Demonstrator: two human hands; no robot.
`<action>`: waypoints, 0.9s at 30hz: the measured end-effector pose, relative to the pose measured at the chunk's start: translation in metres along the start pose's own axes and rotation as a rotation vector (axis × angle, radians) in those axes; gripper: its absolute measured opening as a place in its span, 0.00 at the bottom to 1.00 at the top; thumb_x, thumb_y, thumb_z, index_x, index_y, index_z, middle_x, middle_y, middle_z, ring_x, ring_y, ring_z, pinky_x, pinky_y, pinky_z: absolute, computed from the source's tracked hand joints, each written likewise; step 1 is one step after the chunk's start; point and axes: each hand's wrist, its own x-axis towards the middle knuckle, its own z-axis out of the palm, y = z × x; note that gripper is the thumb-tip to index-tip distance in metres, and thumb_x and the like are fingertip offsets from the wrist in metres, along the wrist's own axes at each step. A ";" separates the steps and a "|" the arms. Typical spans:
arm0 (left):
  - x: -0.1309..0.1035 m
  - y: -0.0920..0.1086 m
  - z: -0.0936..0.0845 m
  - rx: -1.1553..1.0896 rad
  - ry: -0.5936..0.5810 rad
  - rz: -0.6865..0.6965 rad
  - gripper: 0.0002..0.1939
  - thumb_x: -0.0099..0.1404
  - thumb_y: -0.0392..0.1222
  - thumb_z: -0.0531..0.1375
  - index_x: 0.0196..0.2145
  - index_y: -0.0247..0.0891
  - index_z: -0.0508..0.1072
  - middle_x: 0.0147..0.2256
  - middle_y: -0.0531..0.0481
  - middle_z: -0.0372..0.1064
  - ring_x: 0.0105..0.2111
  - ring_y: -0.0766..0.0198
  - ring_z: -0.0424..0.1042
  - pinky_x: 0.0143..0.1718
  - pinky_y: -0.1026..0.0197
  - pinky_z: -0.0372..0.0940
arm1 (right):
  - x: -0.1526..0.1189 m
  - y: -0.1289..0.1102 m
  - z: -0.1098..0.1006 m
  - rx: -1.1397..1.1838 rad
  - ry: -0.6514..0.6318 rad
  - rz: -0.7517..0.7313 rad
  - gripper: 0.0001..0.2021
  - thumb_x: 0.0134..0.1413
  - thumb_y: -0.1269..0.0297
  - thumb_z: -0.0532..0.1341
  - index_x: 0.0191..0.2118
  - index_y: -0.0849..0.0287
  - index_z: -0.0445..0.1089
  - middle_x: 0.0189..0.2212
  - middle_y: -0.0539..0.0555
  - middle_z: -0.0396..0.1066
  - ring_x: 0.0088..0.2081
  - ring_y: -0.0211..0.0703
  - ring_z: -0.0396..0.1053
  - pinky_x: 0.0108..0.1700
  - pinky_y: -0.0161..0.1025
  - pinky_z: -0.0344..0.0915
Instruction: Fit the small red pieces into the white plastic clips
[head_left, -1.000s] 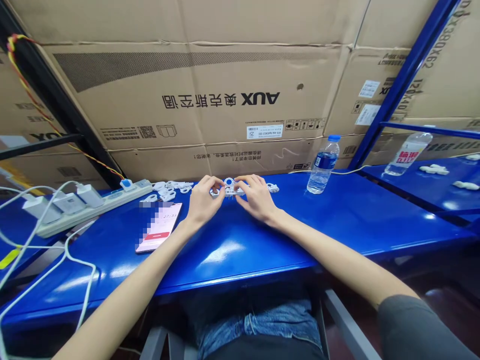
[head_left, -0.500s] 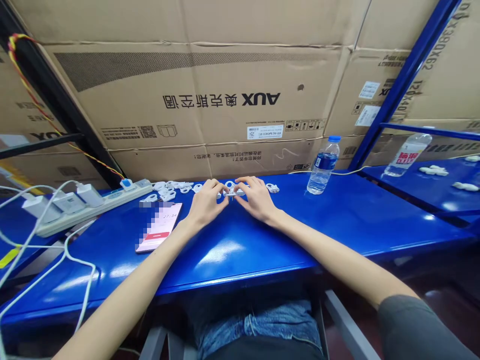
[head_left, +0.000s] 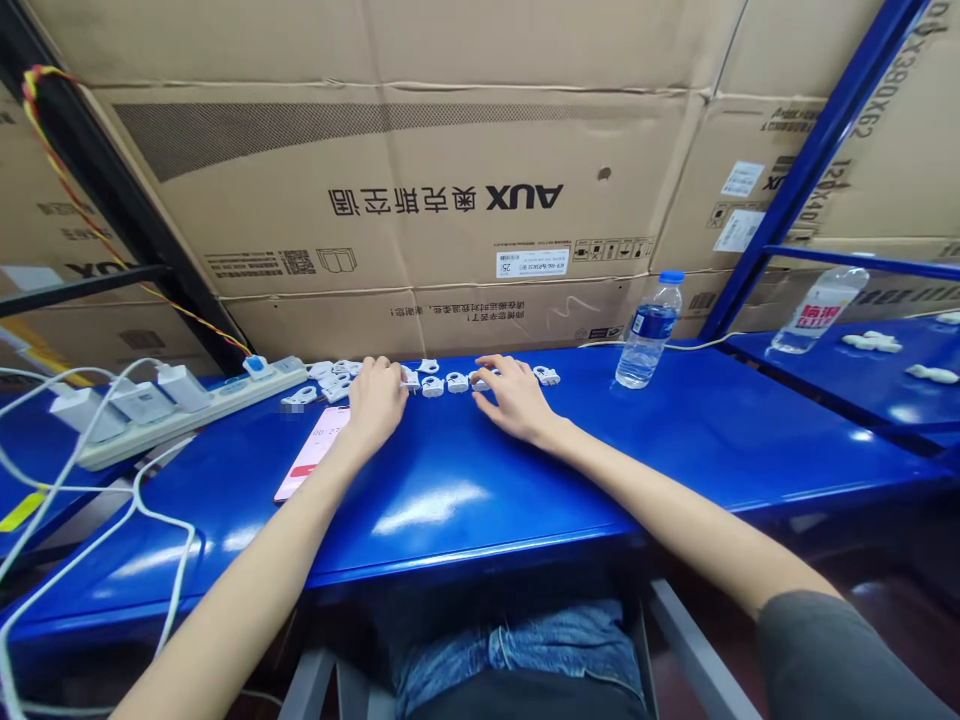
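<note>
White two-pin plugs with ring-shaped handles lie along the back of the blue table. My left hand (head_left: 379, 402) is closed around the edge of a white plug (head_left: 410, 379), its fingers hiding most of it. To its right, a plug (head_left: 432, 387) and another plug (head_left: 457, 382) lie in a row, with one plug (head_left: 428, 366) just behind. My right hand (head_left: 516, 402) rests over the row, thumb and fingers apart, partly covering a plug (head_left: 478, 381). Beyond that hand lies one more plug (head_left: 547, 376). Several plugs (head_left: 334, 378) form a loose pile left of my left hand.
A phone (head_left: 315, 450) lies beside my left forearm. A power strip (head_left: 217, 405) with chargers and white cables occupies the left side. One water bottle (head_left: 646, 335) stands at right; another bottle (head_left: 817, 312) is on the neighbouring table. Cardboard boxes (head_left: 450, 140) wall the back.
My left hand has moved left, away from my right hand toward the pile. The ringed plug that was upright between both hands now lies in the row. My right hand has barely moved.
</note>
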 end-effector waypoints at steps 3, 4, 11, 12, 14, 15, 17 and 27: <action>-0.001 -0.001 -0.001 0.047 -0.040 -0.046 0.06 0.62 0.31 0.58 0.33 0.35 0.75 0.41 0.33 0.74 0.51 0.35 0.71 0.47 0.38 0.71 | 0.000 -0.001 -0.001 0.005 -0.007 0.005 0.10 0.67 0.64 0.60 0.50 0.57 0.75 0.61 0.62 0.70 0.59 0.56 0.68 0.62 0.56 0.63; -0.002 -0.001 -0.002 0.060 -0.054 -0.061 0.07 0.62 0.30 0.58 0.33 0.34 0.75 0.41 0.32 0.75 0.51 0.35 0.72 0.47 0.37 0.71 | 0.000 -0.001 -0.002 0.007 -0.012 0.008 0.10 0.67 0.65 0.60 0.50 0.57 0.75 0.61 0.62 0.70 0.59 0.56 0.68 0.62 0.56 0.63; -0.002 0.013 -0.015 0.164 -0.271 -0.132 0.14 0.64 0.29 0.55 0.41 0.30 0.80 0.51 0.26 0.74 0.57 0.33 0.69 0.53 0.35 0.71 | 0.000 -0.005 -0.007 -0.038 -0.113 0.043 0.12 0.68 0.64 0.59 0.52 0.58 0.74 0.63 0.62 0.68 0.60 0.55 0.66 0.64 0.54 0.59; -0.002 0.015 -0.017 0.175 -0.299 -0.136 0.15 0.65 0.29 0.54 0.43 0.30 0.80 0.52 0.26 0.74 0.58 0.33 0.69 0.54 0.36 0.71 | 0.000 -0.005 -0.008 -0.049 -0.141 0.048 0.12 0.68 0.64 0.59 0.52 0.58 0.74 0.62 0.61 0.69 0.60 0.55 0.66 0.64 0.54 0.59; -0.002 0.018 -0.020 0.181 -0.313 -0.140 0.16 0.66 0.28 0.53 0.45 0.30 0.80 0.53 0.27 0.73 0.58 0.35 0.69 0.55 0.38 0.70 | 0.000 -0.005 -0.010 -0.070 -0.200 0.065 0.12 0.68 0.64 0.59 0.53 0.58 0.74 0.58 0.61 0.72 0.58 0.55 0.67 0.65 0.54 0.58; -0.002 0.019 -0.021 0.179 -0.310 -0.140 0.16 0.66 0.28 0.53 0.45 0.30 0.79 0.53 0.28 0.73 0.59 0.36 0.68 0.56 0.39 0.70 | 0.000 -0.005 -0.011 -0.081 -0.224 0.073 0.12 0.69 0.63 0.58 0.53 0.57 0.74 0.56 0.60 0.73 0.57 0.54 0.67 0.65 0.54 0.57; -0.002 0.020 -0.022 0.175 -0.312 -0.137 0.16 0.67 0.28 0.53 0.46 0.30 0.79 0.54 0.28 0.73 0.59 0.37 0.68 0.57 0.40 0.69 | 0.001 -0.005 -0.013 -0.097 -0.249 0.088 0.13 0.69 0.63 0.57 0.53 0.57 0.74 0.54 0.59 0.74 0.56 0.54 0.68 0.66 0.54 0.56; -0.023 0.040 -0.055 0.023 -0.251 -0.087 0.22 0.70 0.41 0.58 0.60 0.31 0.69 0.54 0.30 0.73 0.59 0.38 0.70 0.61 0.39 0.65 | -0.007 -0.009 -0.052 -0.053 -0.251 0.200 0.19 0.70 0.54 0.58 0.60 0.56 0.71 0.61 0.61 0.71 0.62 0.59 0.66 0.64 0.56 0.60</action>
